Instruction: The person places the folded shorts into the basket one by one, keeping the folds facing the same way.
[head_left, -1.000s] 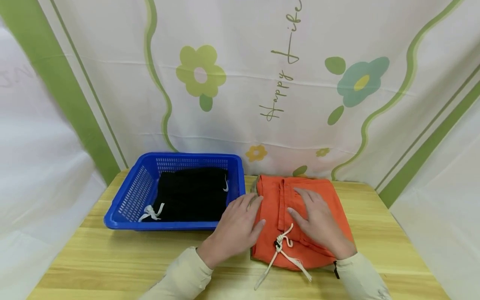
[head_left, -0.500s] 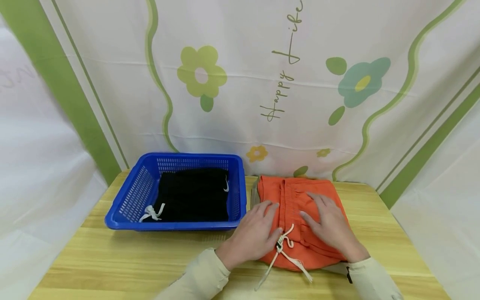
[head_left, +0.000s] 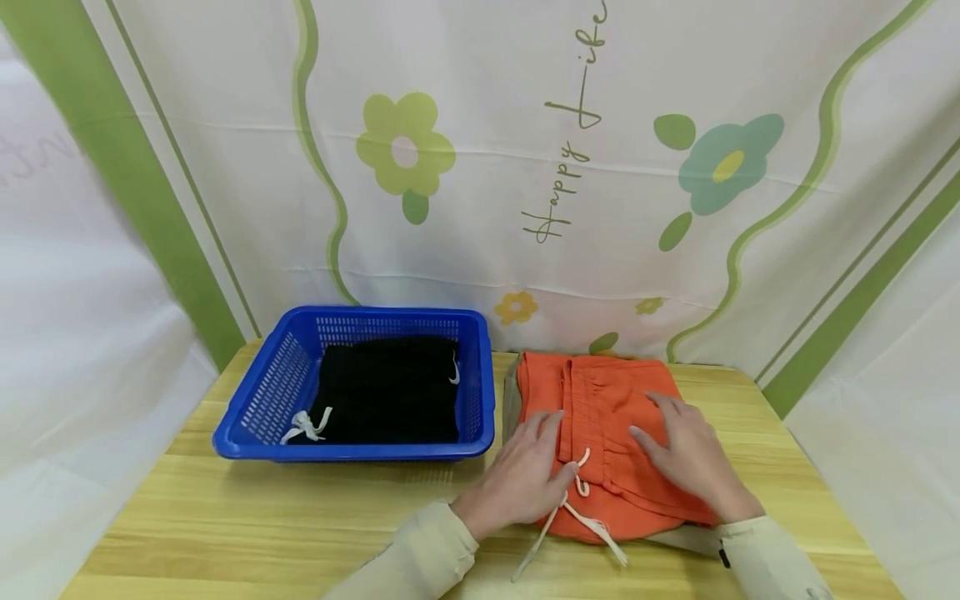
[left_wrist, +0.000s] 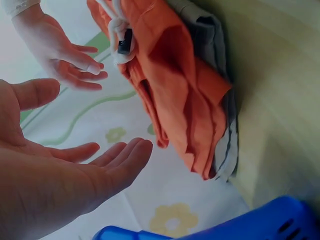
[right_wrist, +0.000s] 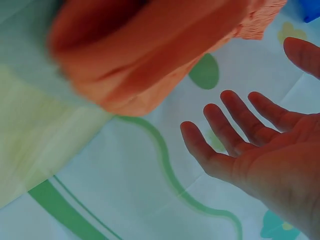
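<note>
Folded orange shorts (head_left: 615, 417) with an elastic waistband lie on the right part of the table. A white drawstring (head_left: 592, 527) hangs over their near side; its black toggle (left_wrist: 125, 41) shows in the left wrist view. Beneath them is a folded grey-khaki garment (head_left: 512, 396), visible along the left and near edges. My left hand (head_left: 517, 479) is over the shorts' left side, fingers extended, apart from the cloth in the left wrist view. Over the right side is my right hand (head_left: 693, 450), its fingers spread and holding nothing; the right wrist view shows a gap to the shorts.
To the left of the shorts stands a blue plastic basket (head_left: 352, 452) with a folded black garment (head_left: 390, 392) inside, its white drawstring tied. A printed curtain (head_left: 465, 208) rises right behind the wooden table (head_left: 225, 533).
My left hand has moved right, from between the basket and shorts to over the shorts' left part. My right hand has drifted right, toward their outer edge. The shorts stay in place.
</note>
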